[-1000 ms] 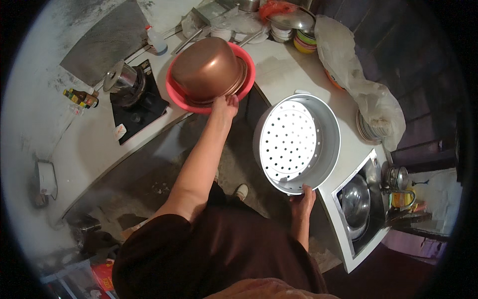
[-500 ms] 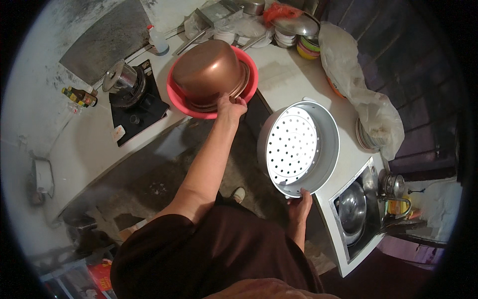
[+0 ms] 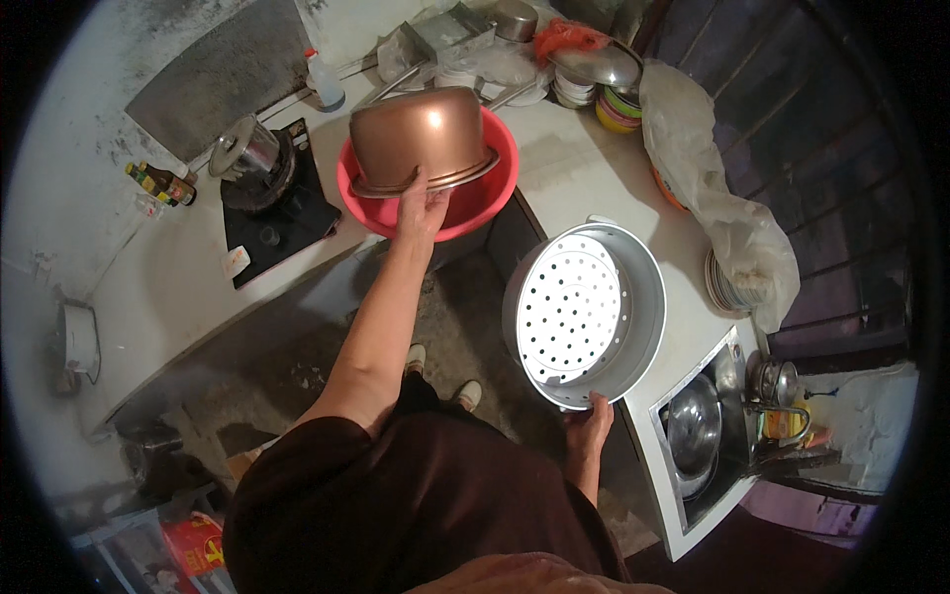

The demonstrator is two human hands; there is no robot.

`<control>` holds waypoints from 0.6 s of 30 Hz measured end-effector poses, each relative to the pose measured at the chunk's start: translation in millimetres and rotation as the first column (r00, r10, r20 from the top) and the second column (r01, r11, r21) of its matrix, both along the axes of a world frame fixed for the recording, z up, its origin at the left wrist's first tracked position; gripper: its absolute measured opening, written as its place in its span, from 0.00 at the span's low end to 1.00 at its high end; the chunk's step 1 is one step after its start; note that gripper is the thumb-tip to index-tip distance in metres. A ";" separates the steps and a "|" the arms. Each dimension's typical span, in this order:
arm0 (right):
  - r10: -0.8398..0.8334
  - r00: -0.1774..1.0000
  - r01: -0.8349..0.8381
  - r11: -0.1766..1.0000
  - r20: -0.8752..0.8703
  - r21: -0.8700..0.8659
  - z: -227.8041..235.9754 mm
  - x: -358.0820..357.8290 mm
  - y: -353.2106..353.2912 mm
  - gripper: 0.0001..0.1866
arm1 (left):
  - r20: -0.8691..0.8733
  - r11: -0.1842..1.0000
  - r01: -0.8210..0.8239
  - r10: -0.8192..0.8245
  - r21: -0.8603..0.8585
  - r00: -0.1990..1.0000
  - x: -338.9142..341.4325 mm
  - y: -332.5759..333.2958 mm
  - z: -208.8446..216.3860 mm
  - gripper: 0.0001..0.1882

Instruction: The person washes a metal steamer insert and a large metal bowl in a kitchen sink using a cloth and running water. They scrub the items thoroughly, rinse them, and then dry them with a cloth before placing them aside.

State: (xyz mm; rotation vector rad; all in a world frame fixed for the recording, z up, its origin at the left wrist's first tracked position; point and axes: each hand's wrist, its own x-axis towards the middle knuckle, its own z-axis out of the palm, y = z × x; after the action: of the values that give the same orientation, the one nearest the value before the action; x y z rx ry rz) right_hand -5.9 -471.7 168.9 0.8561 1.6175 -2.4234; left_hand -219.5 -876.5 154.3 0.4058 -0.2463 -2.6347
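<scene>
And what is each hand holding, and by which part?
Left hand: the copper-coloured pot, by its near rim. Right hand: the silver steamer, at its near edge.

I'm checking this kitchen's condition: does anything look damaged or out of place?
Dark blotches mark the pale wall beside the grey panel, making it look stained. The copper pot is bottom-up, but the left hand holds it.

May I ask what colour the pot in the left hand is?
The pot is copper-brown, shown best in the head view.

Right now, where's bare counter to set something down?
Left counter, between stove and left wall; right counter, between basin, bowls, plastic sheet and steamer. Crowded: around metal box and lid; sink, holding a metal bowl.
</scene>
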 end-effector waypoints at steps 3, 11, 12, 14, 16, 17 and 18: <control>-0.005 1.000 0.005 1.000 0.014 0.030 1.8 1.2 0.6 0.17 | -0.027 0.995 0.035 -0.037 -0.098 0.999 21.4 2.9 23.7 0.17; -0.020 0.999 0.020 1.000 -0.032 0.018 -4.6 -10.8 7.2 0.17 | -0.219 0.896 0.112 -0.224 -0.429 0.950 86.5 -2.9 108.6 0.26; -0.008 0.999 0.008 1.000 -0.048 0.005 -5.3 -13.8 10.8 0.17 | -0.216 0.865 0.107 -0.240 -0.490 0.946 99.7 -2.4 122.9 0.26; -0.001 0.999 0.000 1.000 -0.044 -0.021 -10.8 -18.2 20.1 0.18 | -0.208 0.802 0.071 -0.238 -0.593 0.949 131.6 -12.2 141.3 0.26; -0.068 0.994 0.064 0.997 -0.082 -0.045 -2.7 -23.5 16.5 0.17 | -0.179 0.748 0.048 -0.220 -0.662 0.959 168.9 -22.7 143.5 0.28; -0.121 0.991 0.117 0.991 -0.062 -0.072 -3.2 -28.2 18.7 0.11 | -0.143 0.745 0.020 -0.153 -0.666 0.978 188.8 -20.8 148.0 0.28; -0.013 0.997 0.009 0.999 -0.080 -0.045 -10.2 -32.3 29.7 0.12 | -0.103 0.737 -0.007 -0.085 -0.676 0.991 214.3 -17.0 155.7 0.27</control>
State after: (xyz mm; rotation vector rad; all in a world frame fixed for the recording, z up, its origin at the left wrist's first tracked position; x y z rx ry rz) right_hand -38.2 -442.0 158.7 0.7721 1.5818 -2.5223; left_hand -5.2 -893.5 310.0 -0.0241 -1.1377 -2.3714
